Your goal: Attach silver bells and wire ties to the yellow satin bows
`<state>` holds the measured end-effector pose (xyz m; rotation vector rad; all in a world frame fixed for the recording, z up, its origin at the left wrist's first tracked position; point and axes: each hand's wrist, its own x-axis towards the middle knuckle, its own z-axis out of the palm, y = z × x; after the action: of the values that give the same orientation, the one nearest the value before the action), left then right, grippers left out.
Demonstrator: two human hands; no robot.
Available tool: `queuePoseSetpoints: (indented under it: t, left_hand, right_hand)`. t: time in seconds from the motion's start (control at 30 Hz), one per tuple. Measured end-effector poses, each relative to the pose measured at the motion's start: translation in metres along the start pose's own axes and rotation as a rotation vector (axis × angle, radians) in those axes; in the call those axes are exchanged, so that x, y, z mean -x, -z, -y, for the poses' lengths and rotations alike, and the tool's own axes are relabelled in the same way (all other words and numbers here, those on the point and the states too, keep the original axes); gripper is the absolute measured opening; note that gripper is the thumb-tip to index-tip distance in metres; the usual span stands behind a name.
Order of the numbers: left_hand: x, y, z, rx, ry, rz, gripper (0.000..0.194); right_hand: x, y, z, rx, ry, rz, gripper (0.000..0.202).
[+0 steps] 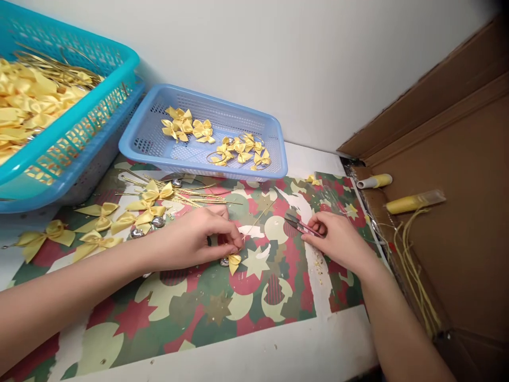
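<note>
My left hand [194, 236] is closed in a pinch on a small yellow ribbon bow [234, 263]. A silver bell [225, 261] shows below the fingertips beside the bow. From the pinch, a thin gold cord [260, 216] sticks out up and to the right. My right hand [338, 239] grips a pair of dark-bladed thread snips [296, 223], whose tips point left, apart from the cord. Loose yellow bows [97, 241] and silver bells [158, 222] lie left of my left hand, with a bundle of gold cords [186, 197] behind it.
Behind the hands stands a blue basket [202, 168] holding several bows. A teal basket [131, 58] piled with bows and cords is at far left. Patterned paper [191, 318] covers the table. Yellow thread spools [376, 181] lie by the cardboard [449, 175] at right.
</note>
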<state>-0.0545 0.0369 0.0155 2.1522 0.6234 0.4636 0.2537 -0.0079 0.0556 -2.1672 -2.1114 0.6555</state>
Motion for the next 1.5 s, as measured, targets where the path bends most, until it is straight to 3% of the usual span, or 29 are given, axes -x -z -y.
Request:
queuePoseSetpoints:
  t: [0.27, 0.47, 0.53, 0.67, 0.77, 0.97, 1.2, 1.37, 1.5]
  left_hand:
    - [0.0, -0.001, -0.002, 0.127, -0.034, 0.007, 0.015]
    - [0.001, 0.0, -0.003, 0.105, 0.052, 0.014, 0.019]
    - [0.0, -0.002, -0.003, 0.076, 0.055, 0.002, 0.019]
    - [-0.001, -0.005, -0.005, 0.05, 0.043, -0.022, 0.018]
    - [-0.001, -0.006, -0.006, 0.032, 0.057, -0.025, 0.017]
    - [0.0, -0.007, -0.006, 0.063, 0.063, -0.046, 0.019]
    - [0.0, -0.009, -0.008, 0.064, 0.125, -0.084, 0.019]
    - [-0.001, -0.011, -0.011, 0.118, 0.186, -0.115, 0.014]
    - [-0.001, -0.013, -0.014, 0.204, 0.237, -0.138, 0.014]
  right_hand:
    - [0.006, -0.009, -0.001, -0.141, 0.03, 0.01, 0.012]
    - [0.023, -0.018, 0.034, -0.841, 0.07, 0.117, 0.018]
    - [0.027, -0.024, 0.053, -0.941, 0.055, 0.132, 0.02]
    - [0.029, -0.038, 0.083, -0.923, -0.018, 0.112, 0.016]
    - [0.029, -0.05, 0.092, -0.84, 0.031, 0.053, 0.008]
    - [0.03, -0.066, 0.09, -0.761, 0.128, -0.018, 0.011]
    - [0.025, -0.075, 0.089, -0.806, -0.014, -0.072, 0.007]
    - [0.023, -0.078, 0.091, -0.909, -0.029, -0.102, 0.007]
    - [0.021, -0.076, 0.094, -0.962, -0.049, -0.052, 0.01]
